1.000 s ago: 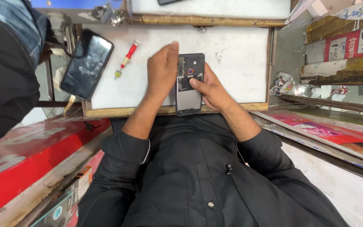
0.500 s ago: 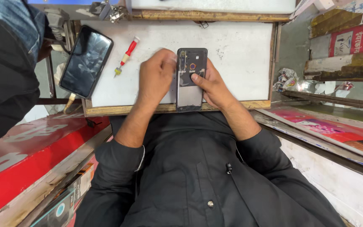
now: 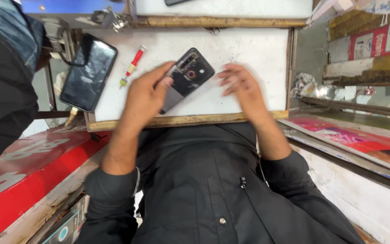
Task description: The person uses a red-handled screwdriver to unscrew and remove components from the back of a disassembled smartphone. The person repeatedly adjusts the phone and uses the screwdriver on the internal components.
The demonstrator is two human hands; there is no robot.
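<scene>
While it lies tilted on the white table [image 3: 249, 54]:
Phone [image 3: 187, 79]: opened back, rigid, likely light and fragile — best held by its edges.
Left hand [image 3: 144, 97]: fingers pinching the phone's long side.
Right hand [image 3: 239, 86]: spread, empty — just beside it.

opened phone [image 3: 187, 80] | dark, back cover off | lying tilted diagonally | white worktop

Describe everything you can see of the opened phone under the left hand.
The opened phone is dark, its back cover off: circuitry and a round ringed part show at the upper end, a grey panel below. It lies tilted on the white work mat. The left hand holds its left edge; the right hand hovers apart, blurred.
</scene>
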